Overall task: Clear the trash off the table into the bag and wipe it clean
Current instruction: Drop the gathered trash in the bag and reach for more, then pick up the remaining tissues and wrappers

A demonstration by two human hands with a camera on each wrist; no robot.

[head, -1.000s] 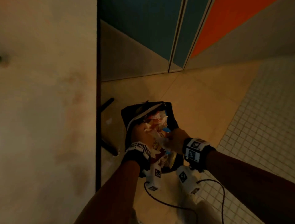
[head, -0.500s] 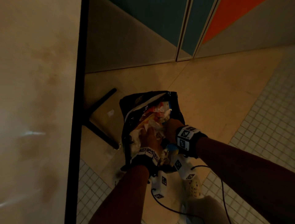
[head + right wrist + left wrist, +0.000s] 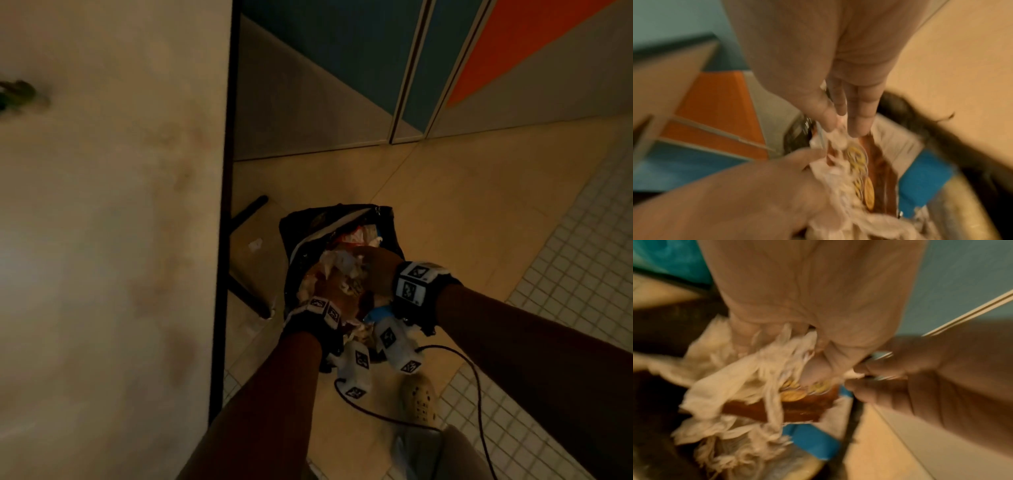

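Observation:
A black trash bag (image 3: 297, 236) stands open on the floor beside the table (image 3: 102, 240). It is full of crumpled white tissue (image 3: 339, 260), a brown snack wrapper (image 3: 797, 410) and something blue (image 3: 812, 443). Both hands are inside its mouth. My left hand (image 3: 327, 291) has its fingers curled into a wad of tissue (image 3: 731, 382). My right hand (image 3: 846, 123) keeps straight fingers pointed down, their tips touching the tissue and the wrapper (image 3: 875, 162). In the head view my right hand (image 3: 376, 270) lies over the far part of the pile. The wrist views are blurred.
The table's black edge and leg (image 3: 246, 212) run just left of the bag. A small white scrap (image 3: 255, 244) lies on the floor under the table. A dark object (image 3: 17, 94) sits at the table's far left. My shoe (image 3: 419, 401) and a black cable (image 3: 476, 377) are near.
Both hands have gone further into the bag's mouth. My right hand has moved forward over the pile, and the trash sits lower between the hands.

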